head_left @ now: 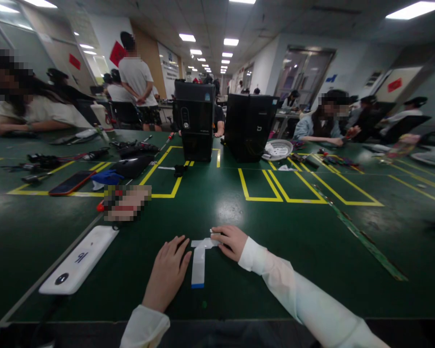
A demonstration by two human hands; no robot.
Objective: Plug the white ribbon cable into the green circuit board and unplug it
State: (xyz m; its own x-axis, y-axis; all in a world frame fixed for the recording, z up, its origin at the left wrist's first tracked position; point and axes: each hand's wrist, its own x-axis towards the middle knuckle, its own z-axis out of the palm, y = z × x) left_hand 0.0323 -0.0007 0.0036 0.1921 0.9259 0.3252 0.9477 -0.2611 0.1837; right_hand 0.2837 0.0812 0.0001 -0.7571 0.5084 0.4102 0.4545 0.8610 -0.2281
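Observation:
A white, T-shaped flat strip [198, 263] with a blue lower end lies on the green table between my hands. My left hand [168, 270] rests on the table just left of the strip, its fingers apart and holding nothing. My right hand [232, 241] is at the right end of the strip's upper arm, fingertips touching it; a small white bit shows at the index fingertip. Whether the right fingers pinch the strip or only press on it is too small to tell.
A white device [79, 261] lies at the left, with a phone [72, 182] and blue cloth [107, 178] beyond. Two black computer towers [194, 121] [252, 125] stand at the back. A long green strip [366, 241] and a white basket [277, 149] are rightward. People sit around.

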